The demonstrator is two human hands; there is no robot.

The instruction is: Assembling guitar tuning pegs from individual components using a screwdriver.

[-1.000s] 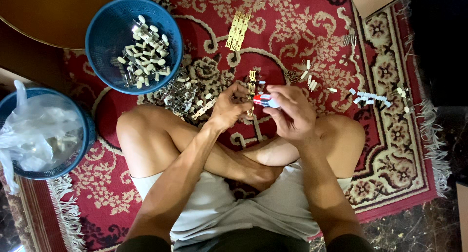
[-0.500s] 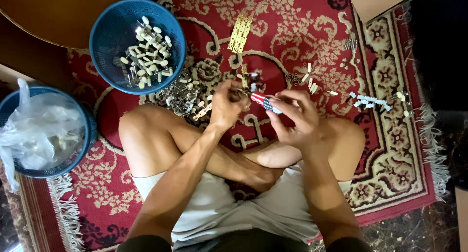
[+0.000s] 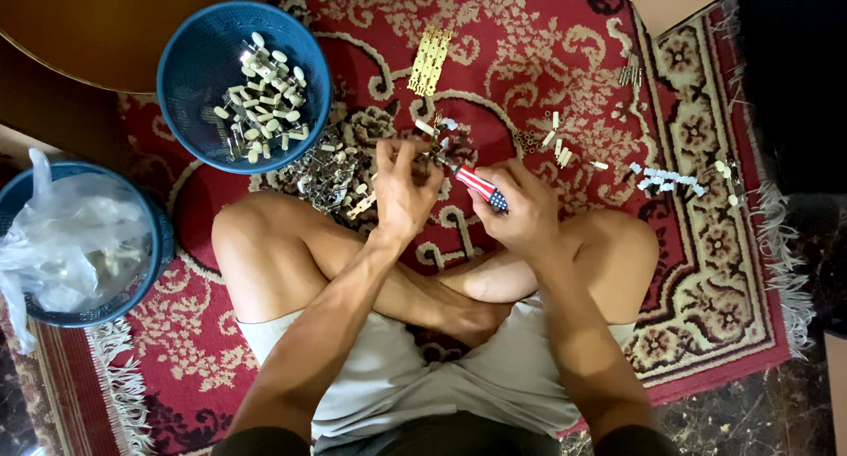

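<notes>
Item, far left: blue plastic basket lined with a clear bag. Next: round blue mesh basket of cream-capped metal parts. Centre, on the red patterned rug: loose heap of small metal pieces. Your left hand pinched a tiny part above that heap. Your right hand gripped a red, white and blue striped tool handle, tip towards the part. Risk: a slip could have flicked the part into the heap.
</notes>
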